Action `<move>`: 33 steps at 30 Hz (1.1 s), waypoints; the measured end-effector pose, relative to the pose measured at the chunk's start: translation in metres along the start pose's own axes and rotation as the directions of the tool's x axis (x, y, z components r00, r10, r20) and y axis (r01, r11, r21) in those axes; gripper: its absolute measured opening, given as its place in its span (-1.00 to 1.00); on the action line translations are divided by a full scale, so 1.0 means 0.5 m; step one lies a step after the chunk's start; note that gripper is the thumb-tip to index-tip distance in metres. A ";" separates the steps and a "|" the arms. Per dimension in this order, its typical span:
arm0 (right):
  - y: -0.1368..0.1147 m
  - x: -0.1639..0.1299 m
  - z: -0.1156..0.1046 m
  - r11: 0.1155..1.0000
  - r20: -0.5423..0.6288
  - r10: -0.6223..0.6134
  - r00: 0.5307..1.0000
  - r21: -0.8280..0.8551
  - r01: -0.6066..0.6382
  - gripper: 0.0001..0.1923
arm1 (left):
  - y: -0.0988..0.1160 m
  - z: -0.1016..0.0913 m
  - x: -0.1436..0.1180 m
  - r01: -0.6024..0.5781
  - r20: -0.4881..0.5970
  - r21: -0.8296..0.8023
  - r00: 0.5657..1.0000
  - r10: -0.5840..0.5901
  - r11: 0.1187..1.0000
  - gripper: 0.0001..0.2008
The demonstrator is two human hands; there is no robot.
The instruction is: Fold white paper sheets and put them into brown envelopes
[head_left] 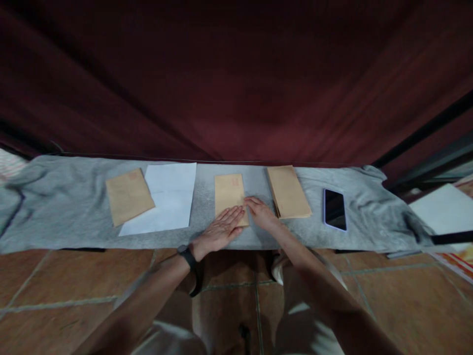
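We have both hands on the middle envelope [229,196], lying flat near the centre of the grey cloth [55,197] that covers the bench, closer to its near edge than its far one.

Left hand [220,229]: open, fingers straight and together, palm pressed flat on the envelope's lower left part. Gripping nothing, just pinning it down. Black wristband [186,256] on that wrist.

Right hand [260,213]: loosely open, fingertips resting on the envelope's right edge near its lower corner. No pinch that we can make out.

Handling call: brown paper, thin and light, bends easily, likely to slide on the cloth if pushed sideways. Flat on a soft surface, so no gap under it to get fingers in. Best hold looks like lifting a corner or long edge while the other palm keeps it still, then pinching thumb over, fingers under. Creases if squeezed hard.

Around it:
- stack of brown envelopes [288,191] just right of the right hand, apart from the middle one
- phone [334,209], screen dark, further toward the right end
- white sheet [166,197] to the left, with another envelope [129,195] overlapping its left side

Dark red curtain [236,74] behind the far edge.
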State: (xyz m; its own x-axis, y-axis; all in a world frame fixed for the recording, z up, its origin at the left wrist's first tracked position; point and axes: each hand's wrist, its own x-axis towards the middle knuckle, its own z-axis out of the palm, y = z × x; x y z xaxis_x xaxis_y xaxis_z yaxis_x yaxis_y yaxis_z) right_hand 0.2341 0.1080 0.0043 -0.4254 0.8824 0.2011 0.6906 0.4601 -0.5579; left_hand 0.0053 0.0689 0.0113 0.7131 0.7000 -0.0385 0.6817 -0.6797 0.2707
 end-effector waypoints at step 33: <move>-0.015 0.108 0.059 0.939 -0.035 0.161 0.986 -0.303 -0.164 -0.40 | 0.010 -0.026 -0.037 0.025 -0.175 -0.210 0.983 -0.062 0.977 -0.62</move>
State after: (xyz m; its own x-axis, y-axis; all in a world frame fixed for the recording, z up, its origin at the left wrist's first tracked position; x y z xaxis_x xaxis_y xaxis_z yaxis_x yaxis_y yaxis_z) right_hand 0.1889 0.1492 -0.0046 -0.2883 0.9477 0.1370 0.8951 0.3176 -0.3130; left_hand -0.0064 0.0554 0.0260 0.6296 0.7686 0.1133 0.6498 -0.6010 0.4654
